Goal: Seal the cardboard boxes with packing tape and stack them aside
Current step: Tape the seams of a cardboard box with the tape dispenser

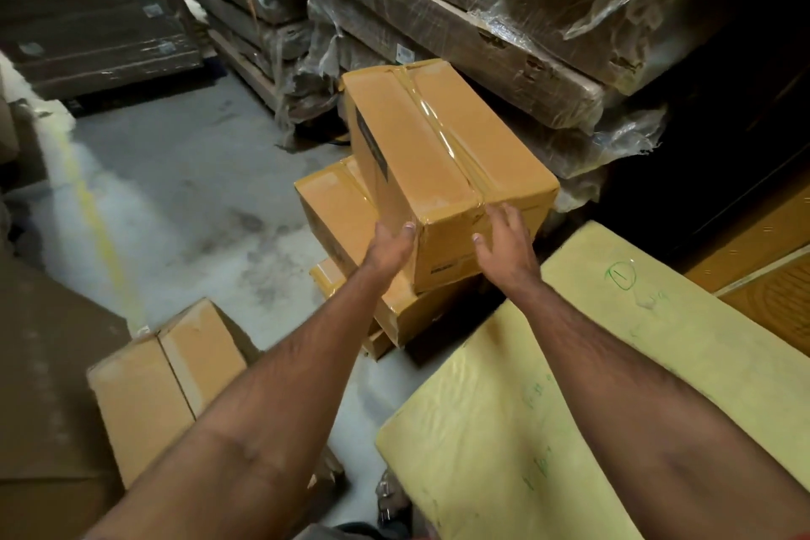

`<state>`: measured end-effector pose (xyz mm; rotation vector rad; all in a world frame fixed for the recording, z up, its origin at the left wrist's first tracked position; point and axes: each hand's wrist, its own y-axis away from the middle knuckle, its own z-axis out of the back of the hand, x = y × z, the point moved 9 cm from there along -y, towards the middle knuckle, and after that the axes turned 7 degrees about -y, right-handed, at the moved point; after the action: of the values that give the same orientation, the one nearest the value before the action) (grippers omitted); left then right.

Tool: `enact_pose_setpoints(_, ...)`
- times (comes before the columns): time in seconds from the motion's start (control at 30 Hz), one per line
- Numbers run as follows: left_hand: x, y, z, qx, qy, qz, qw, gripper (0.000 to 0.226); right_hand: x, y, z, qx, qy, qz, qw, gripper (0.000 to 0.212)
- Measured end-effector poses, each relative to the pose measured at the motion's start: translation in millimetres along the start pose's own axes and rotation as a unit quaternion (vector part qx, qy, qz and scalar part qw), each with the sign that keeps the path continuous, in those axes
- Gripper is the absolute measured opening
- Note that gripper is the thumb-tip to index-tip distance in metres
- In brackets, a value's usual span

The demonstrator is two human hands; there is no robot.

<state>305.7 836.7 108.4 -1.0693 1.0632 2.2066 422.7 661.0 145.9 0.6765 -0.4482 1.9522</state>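
A sealed tan cardboard box (442, 162), clear packing tape running lengthwise down its closed top seam and over its near end, sits skewed atop a stack of similar taped boxes (346, 224) on the floor. Left of that stack, nearer me, lies another closed box (166, 381).
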Motion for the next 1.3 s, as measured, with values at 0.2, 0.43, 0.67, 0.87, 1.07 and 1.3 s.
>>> enact_pose_setpoints(0.2,60.0,92.7,23.1,-0.004,-0.036,0.014,0.999,0.058,32.7,87.8,-21.8,0.076,-0.05,0.079,0.993,0.051)
enact_pose_setpoints(0.43,189.3,219.3,60.8,-0.017,-0.089,0.095,0.991,0.015,59.5,230.9,-114.2,0.273,-0.043,0.149,0.949,0.032)
enact_pose_setpoints(0.67,296.6,297.1,147.9,-0.11,-0.073,0.216,0.967,0.037,94.6,319.8,-213.5,0.52,0.087,0.161,0.835,0.054)
enact_pose_setpoints(0.87,402.0,304.9,179.1,-0.152,-0.1,0.318,0.931,0.04,110.9,346.8,-293.7,0.524,0.068,0.147,0.836,0.06)
enact_pose_setpoints(1.07,519.3,260.4,174.8,-0.181,-0.092,0.44,0.875,0.06,74.3,335.8,-397.9,0.485,0.055,0.07,0.87,0.067)
enact_pose_setpoints(1.3,628.9,226.8,161.4,-0.236,-0.006,0.496,0.836,0.104,20.2,317.7,-499.6,0.416,0.003,-0.067,0.907,0.084)
